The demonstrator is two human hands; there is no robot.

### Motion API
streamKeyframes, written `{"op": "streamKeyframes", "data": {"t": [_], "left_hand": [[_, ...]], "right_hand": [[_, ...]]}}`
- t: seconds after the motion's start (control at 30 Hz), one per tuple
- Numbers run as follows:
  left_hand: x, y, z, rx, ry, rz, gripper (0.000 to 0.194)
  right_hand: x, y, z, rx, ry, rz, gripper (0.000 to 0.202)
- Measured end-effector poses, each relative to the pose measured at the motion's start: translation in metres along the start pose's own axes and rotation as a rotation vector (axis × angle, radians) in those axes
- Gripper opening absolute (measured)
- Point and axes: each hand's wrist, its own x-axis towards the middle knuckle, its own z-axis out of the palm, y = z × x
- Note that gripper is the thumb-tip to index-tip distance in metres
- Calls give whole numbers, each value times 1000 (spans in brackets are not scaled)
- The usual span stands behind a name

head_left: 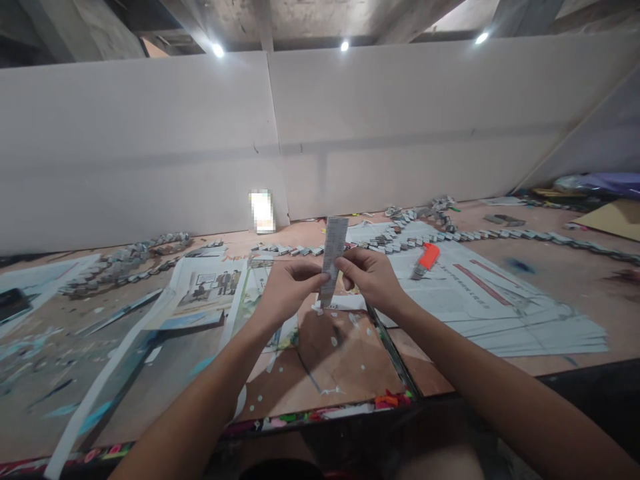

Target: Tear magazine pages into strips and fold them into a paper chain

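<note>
A narrow strip of printed newspaper stands upright above the middle of the table, its lower end tilted slightly left. My left hand pinches its left edge low down, thumb on the near side. From the other side, my right hand grips the strip between thumb and fingers, a little higher. Behind the hands runs a zigzag chain of folded paper pieces. An orange-handled cutter lies just right of my right hand, on newspaper sheets.
Newspaper sheets spread across the right side, and a printed page lies at left. Folded-paper chains pile up at the left back. A bright, pixelated upright rectangle leans against the white board. A dark phone-like object rests far left.
</note>
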Motion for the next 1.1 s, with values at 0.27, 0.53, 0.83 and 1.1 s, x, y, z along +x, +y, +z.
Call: {"op": "streamKeyframes", "data": {"t": [0.27, 0.53, 0.83, 1.1], "left_hand": [[0, -2, 1, -1, 69, -2, 15], [1, -4, 1, -99, 71, -17, 14], [5, -14, -1, -232, 129, -65, 27], [9, -17, -3, -284, 225, -107, 27]], "right_hand": [[2, -4, -3, -30, -84, 82, 25], [2, 1, -1, -48, -208, 81, 27], [2, -1, 0, -67, -290, 63, 20], [-1, 0, 3, -179, -405, 64, 24]]}}
